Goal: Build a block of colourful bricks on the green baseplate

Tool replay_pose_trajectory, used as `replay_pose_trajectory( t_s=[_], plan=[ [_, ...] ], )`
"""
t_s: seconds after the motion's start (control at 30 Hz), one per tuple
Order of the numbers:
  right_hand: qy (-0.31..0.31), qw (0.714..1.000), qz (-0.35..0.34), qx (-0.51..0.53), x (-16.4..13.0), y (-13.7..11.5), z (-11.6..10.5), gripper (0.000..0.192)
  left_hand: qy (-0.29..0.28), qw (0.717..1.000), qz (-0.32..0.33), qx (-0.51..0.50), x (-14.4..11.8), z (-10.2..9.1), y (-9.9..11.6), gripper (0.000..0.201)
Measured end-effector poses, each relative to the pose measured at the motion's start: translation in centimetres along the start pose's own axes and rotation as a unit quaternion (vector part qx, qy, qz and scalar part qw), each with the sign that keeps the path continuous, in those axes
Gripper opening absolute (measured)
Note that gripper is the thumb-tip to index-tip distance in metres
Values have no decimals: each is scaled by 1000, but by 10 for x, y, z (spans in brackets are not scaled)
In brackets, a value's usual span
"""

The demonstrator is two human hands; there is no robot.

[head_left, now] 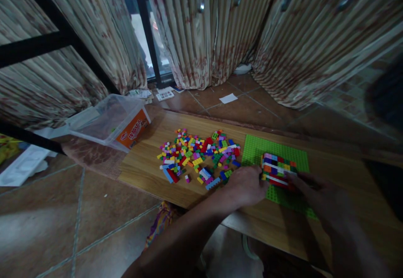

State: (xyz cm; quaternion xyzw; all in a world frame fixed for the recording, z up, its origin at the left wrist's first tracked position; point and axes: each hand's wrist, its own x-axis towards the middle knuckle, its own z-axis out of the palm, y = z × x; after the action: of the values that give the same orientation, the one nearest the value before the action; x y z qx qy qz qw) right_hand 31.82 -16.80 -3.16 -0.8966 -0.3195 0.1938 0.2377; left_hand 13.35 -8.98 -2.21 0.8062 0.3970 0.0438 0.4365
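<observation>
both hands on a multicolour brick block (277,170) sitting on the green baseplate (256,150), right part of the wooden board (147,164). left hand (247,185) curled, fingertips touching the block's left end. right hand (315,190) fingers pressed against its near right side; blurry, cannot tell if it really grips. loose brick pile (198,156) just left of the baseplate. clear plastic tub (108,120) tipped on its side at the board's far left corner. striped curtains (204,26) behind.

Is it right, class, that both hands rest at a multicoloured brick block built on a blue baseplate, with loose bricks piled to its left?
Not quite: the head view shows the baseplate is green, not blue. The left hand and right hand do rest at the brick block, with the loose bricks piled to its left.
</observation>
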Motion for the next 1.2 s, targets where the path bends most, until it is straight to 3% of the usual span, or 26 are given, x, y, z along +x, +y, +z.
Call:
replay_pose_trajectory(
  t_s=[0.17, 0.5, 0.87, 1.2],
  plan=[
    [36, 999, 5, -41, 0, -4, 3, 65, 5, 1000, 17, -3, -1, 0, -1, 39],
    [44, 993, -48, -103, 7, 5, 16, 70, -7, 1000, 21, -2, -1, -3, -1, 39],
    [58, 987, -92, -121, 8, 11, 20, 71, 1, 1000, 19, 6, -1, -1, 0, 36],
    [55, 987, -86, -121, 8, 12, 22, 70, 3, 1000, 11, 18, -2, -1, 0, 36]
  ],
)
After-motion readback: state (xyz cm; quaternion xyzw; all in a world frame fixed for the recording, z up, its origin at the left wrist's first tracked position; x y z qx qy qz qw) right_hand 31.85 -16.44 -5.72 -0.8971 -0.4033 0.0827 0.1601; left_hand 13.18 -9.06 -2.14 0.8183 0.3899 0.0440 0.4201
